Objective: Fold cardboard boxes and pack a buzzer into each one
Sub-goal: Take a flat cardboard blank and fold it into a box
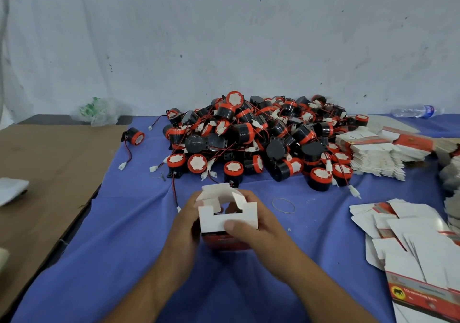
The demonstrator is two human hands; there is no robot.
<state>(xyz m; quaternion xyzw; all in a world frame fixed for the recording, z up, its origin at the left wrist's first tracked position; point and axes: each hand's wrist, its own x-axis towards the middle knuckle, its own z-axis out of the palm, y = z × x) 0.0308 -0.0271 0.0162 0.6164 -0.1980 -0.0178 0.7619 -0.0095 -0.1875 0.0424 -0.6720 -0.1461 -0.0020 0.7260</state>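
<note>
Both hands hold one small cardboard box (pixel 214 219) above the blue cloth, its white end flaps standing open and its red printed side facing down. My left hand (pixel 185 225) grips the box's left side. My right hand (pixel 256 225) grips the right side, thumb pressed on the near white flap. A big heap of black-and-orange buzzers (pixel 258 138) with red wires lies behind the box. One buzzer (pixel 134 136) sits apart at the left. Flat unfolded boxes lie in a stack (pixel 373 156) at the right and in a loose pile (pixel 410 248) at the near right.
A blue cloth (pixel 119 235) covers the table, with brown cardboard sheet (pixel 42 168) along its left. A rubber band (pixel 283 205) lies right of my hands. A crumpled plastic bag (pixel 99 112) and a water bottle (pixel 418 111) lie by the white wall.
</note>
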